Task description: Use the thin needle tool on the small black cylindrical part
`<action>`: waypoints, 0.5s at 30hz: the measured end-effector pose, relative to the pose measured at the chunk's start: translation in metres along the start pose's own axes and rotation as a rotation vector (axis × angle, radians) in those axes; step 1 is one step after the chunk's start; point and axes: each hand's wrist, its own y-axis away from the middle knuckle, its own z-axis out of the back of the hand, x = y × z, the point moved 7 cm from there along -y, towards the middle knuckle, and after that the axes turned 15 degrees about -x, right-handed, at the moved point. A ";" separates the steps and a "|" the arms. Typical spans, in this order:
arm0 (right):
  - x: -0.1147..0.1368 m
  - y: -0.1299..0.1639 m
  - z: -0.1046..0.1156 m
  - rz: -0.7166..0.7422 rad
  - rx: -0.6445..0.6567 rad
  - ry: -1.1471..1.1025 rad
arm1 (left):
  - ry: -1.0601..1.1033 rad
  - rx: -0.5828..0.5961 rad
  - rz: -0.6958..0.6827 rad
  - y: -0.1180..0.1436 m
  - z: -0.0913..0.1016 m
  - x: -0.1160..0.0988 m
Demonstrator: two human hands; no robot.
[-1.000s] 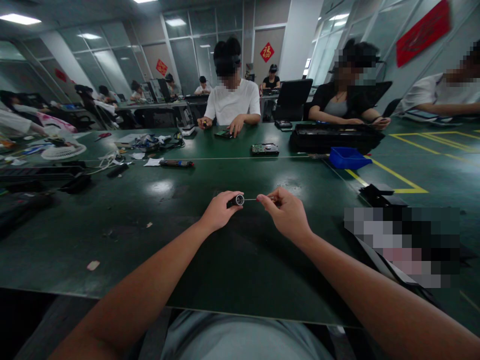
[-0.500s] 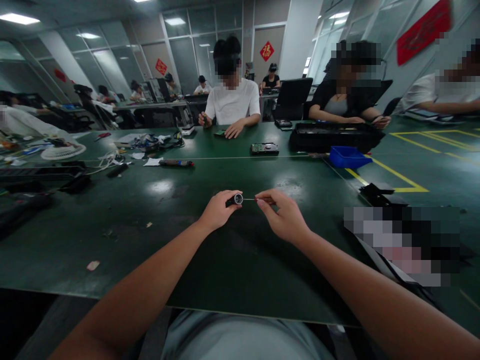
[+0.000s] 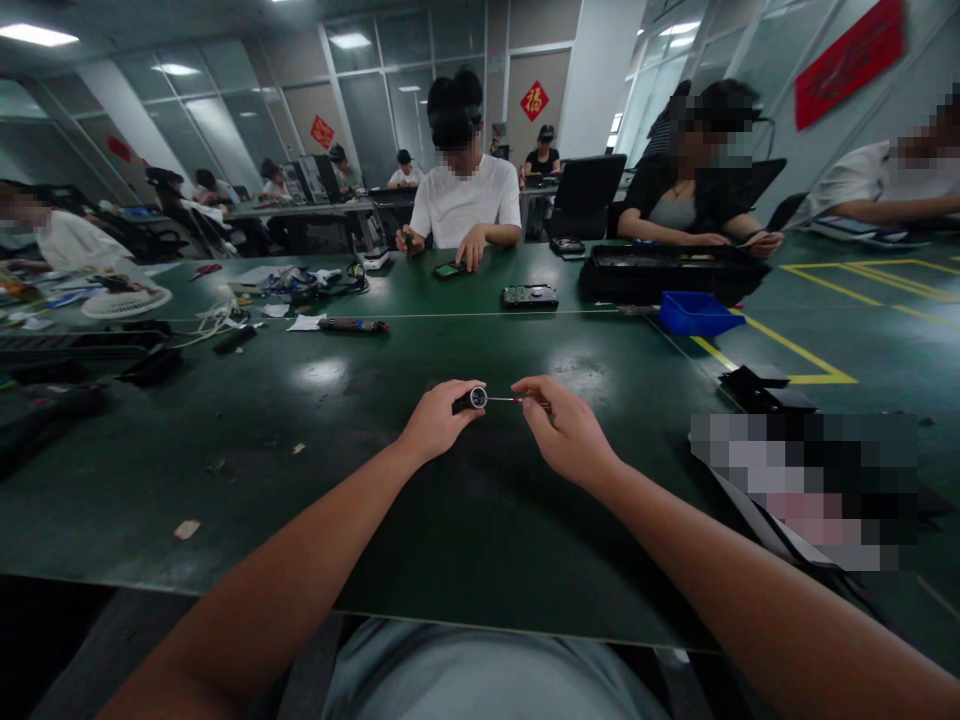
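Note:
My left hand (image 3: 435, 422) grips a short black cylinder with a silver end (image 3: 471, 400), held just above the dark green table (image 3: 315, 470). My right hand (image 3: 568, 432) pinches a thin screwdriver (image 3: 504, 400) whose metal shaft points left into the cylinder's silver end. The two hands sit close together near the middle of the table, a little in front of me.
A circuit board (image 3: 529, 296), a blue bin (image 3: 694, 314) and a long black tray (image 3: 667, 272) lie further back. Cables, a pen-like tool (image 3: 352, 325) and a white fan (image 3: 126, 301) clutter the left. Black parts (image 3: 765, 388) lie right. Other people sit across the table.
My hands have hardly moved; the right hand shifted slightly left, keeping the screwdriver tip at the cylinder. The person opposite moved a hand on the table.

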 end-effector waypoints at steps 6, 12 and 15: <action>-0.003 0.000 0.002 -0.053 -0.020 0.002 | 0.008 0.014 -0.017 0.001 -0.002 -0.003; -0.022 0.000 0.001 -0.239 -0.154 -0.288 | -0.010 0.017 -0.007 0.000 -0.003 -0.004; -0.034 -0.002 -0.007 -0.356 -0.164 -0.493 | -0.008 0.014 -0.006 -0.001 -0.002 -0.006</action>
